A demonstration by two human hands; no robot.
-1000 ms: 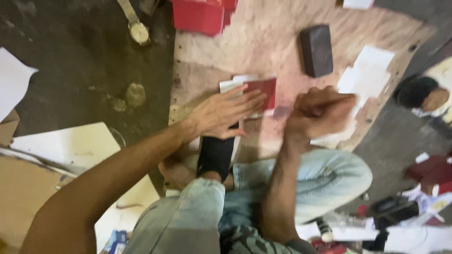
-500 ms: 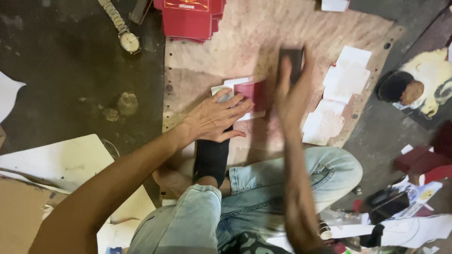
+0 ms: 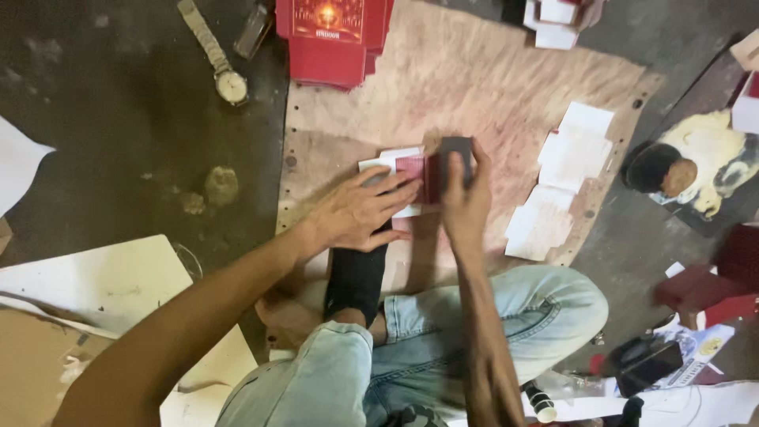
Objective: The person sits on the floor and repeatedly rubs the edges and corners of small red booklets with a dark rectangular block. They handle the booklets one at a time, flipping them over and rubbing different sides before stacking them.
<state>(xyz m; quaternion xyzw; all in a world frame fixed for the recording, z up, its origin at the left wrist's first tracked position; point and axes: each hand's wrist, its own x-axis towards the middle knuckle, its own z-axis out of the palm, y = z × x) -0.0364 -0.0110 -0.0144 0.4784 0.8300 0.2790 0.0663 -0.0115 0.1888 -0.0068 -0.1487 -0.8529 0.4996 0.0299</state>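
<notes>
I sit on the floor at a worn wooden board [image 3: 490,87]. My left hand [image 3: 360,212] lies flat, fingers spread, pressing a small stack of white sheets with a dark red cover [image 3: 411,170] onto the board. My right hand [image 3: 465,194] grips a dark rectangular block [image 3: 456,152] and sets it down on the red cover, right beside my left fingertips.
A pile of red printed covers [image 3: 332,35] lies at the board's far edge, a wristwatch [image 3: 213,55] left of it. Loose white slips [image 3: 557,178] lie on the right. Cardboard sheets [image 3: 87,285] are at the left. Red boxes [image 3: 711,289] and clutter fill the right floor.
My right hand went from a fist on the board to the dark block at the far right, picked it up and brought it onto the red cover. The left hand stayed pressing.
</notes>
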